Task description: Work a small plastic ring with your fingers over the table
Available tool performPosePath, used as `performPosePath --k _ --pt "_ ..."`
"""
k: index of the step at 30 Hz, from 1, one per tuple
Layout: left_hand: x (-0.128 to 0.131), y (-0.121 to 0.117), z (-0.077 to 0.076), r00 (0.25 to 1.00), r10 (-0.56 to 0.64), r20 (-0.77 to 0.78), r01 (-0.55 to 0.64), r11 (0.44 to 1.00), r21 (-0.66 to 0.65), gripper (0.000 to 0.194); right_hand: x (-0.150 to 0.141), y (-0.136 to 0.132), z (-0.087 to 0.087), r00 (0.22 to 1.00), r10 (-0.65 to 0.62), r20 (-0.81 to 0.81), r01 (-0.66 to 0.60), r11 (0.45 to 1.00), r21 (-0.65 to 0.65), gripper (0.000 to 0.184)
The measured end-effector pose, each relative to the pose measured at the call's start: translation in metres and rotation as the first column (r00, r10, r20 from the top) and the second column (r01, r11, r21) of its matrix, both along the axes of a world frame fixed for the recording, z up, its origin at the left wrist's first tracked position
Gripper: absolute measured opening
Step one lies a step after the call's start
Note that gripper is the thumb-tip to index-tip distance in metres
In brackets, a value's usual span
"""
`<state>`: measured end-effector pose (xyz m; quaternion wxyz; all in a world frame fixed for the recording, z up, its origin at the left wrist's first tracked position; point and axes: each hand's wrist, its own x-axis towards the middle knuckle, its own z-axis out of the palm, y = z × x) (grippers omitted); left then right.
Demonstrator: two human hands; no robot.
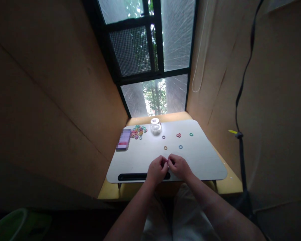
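So both hands are right down at the near side of the white desk (145, 160), left hand (157, 169) and right hand (180, 166) basically fingertip to fingertip, thumbs and fingers curled in. Can't tell how tight either grip is or whether there's something tiny pinched in there, the fingers cover it. Just past the hands there's an orange-yellow ring (165, 147) and a blue ring (180, 147), then further back a dark purplish ring (164, 137), a red-pink piece (179, 135) and a green ring (191, 134), all lying apart from each other. The big mixed-color pile of rings (138, 132) is at the far left, with a blurred-out phone (124, 139) just beside it. A clear jar (156, 128) stands at the back, between the pile and the red-pink piece.
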<state>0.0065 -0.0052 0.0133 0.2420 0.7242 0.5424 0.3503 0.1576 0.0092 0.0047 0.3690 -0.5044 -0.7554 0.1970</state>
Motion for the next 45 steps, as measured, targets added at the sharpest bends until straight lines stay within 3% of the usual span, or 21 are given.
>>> performPosePath --k 45 --pt "0.0030 0.0046 0.0049 1.000 0.001 0.012 -0.001 0.999 -0.034 0.015 0.0034 0.0024 0.0067 0.999 0.009 -0.036 -0.010 0.999 -0.040 0.015"
